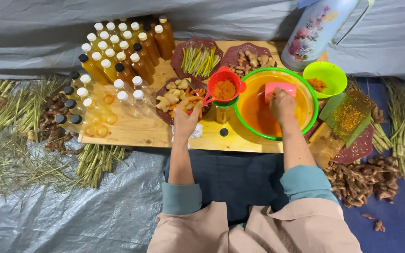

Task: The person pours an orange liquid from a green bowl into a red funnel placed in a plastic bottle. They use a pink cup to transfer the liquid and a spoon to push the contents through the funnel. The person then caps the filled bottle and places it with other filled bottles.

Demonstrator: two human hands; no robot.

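head view: left hand (186, 119) grips one red funnel (224, 86); right hand (282, 104) grips one pink cup (281, 89).

Lighting: bright, even, diffuse from overhead; colours saturated, shadows soft and short, e.g. under the bottles (118, 56) on the wooden surface (137, 131). Glare: mild sheen on the grey tarp (71, 220) and on the orange liquid in the green basin (277, 100). Quality: centre fairly sharp, slight softness and compression smear in fine detail; wide-angle bowing toward edges, corners a bit darker.
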